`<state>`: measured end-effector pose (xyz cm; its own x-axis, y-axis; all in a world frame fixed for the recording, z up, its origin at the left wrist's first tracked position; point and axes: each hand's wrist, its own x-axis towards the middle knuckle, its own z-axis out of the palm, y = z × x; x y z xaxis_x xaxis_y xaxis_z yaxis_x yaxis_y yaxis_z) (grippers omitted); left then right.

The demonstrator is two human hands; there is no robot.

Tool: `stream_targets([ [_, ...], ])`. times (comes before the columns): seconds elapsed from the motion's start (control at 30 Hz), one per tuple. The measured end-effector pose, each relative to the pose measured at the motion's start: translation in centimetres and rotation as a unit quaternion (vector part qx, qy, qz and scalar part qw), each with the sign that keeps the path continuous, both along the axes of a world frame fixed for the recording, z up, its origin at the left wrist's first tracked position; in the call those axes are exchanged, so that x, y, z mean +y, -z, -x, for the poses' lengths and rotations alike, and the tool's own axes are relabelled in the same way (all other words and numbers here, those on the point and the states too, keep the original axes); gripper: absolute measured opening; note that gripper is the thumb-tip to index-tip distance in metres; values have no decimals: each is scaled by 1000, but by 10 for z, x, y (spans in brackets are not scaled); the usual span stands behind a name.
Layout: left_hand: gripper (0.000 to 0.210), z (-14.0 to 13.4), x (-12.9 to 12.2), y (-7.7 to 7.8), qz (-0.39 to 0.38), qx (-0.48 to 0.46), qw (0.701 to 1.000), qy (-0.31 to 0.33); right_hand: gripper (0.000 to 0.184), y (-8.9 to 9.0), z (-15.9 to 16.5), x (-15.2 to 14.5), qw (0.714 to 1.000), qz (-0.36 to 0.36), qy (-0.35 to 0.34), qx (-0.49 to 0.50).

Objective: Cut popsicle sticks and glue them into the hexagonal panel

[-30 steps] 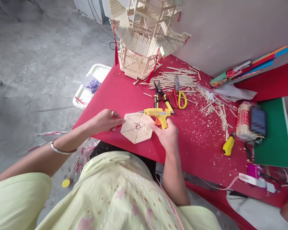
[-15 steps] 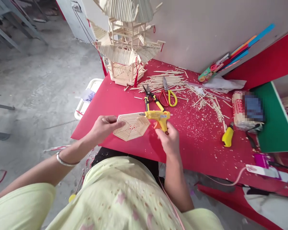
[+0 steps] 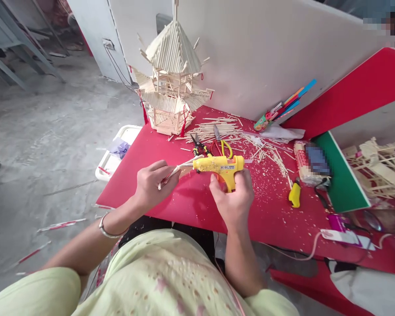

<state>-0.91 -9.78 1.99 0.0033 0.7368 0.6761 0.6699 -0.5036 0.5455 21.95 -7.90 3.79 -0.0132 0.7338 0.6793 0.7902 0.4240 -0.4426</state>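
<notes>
My left hand [image 3: 154, 183] is closed around a flat hexagonal panel of thin wooden sticks [image 3: 186, 166], tilted so that it shows nearly edge-on. My right hand [image 3: 233, 199] grips a yellow glue gun [image 3: 218, 164] by its handle. The gun's front end meets the panel's far edge; whether its nozzle touches the sticks is hidden. Just behind lie black-and-yellow cutters [image 3: 202, 149], partly covered by the gun, and scissors [image 3: 224, 145] with one red and one yellow handle.
A stick pagoda model [image 3: 174, 52] stands at the table's back left. Loose sticks [image 3: 213, 128] and shavings cover much of the red tabletop [image 3: 125, 186]. Rightward are a yellow utility knife [image 3: 295, 194], a pack [image 3: 303, 164] and a white power strip [image 3: 339, 237].
My left hand has turned the panel from face-up to nearly edge-on. The glue gun has stayed at its edge in my right hand. The view has tilted up, showing the pagoda's roof.
</notes>
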Motion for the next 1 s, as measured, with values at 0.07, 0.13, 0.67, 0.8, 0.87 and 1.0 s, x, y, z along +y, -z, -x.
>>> stream_targets([
  [0.07,32,1,-1,2,1,3,1000,-3,19,-1,1,-2,1000,-6,1,-8],
  [0.13,31,3,-2,5,-1,5,1000,-7,18,-3,2,-4,1000,-11,-2,-15],
  [0.67,21,2,-5,6,1,1,1000,-11,18,-1,3,-7,999,-17,-5,-36],
  [0.8,24,2,-5,8,9,0,1000,-11,18,-1,3,-7,999,-9,-1,-40],
  [0.87,26,2,-5,8,8,0,1000,-10,18,-1,3,-7,999,-6,5,-44],
  [1.0,27,3,-5,8,6,-5,1000,-6,17,0,1,-6,999,-4,20,-48],
])
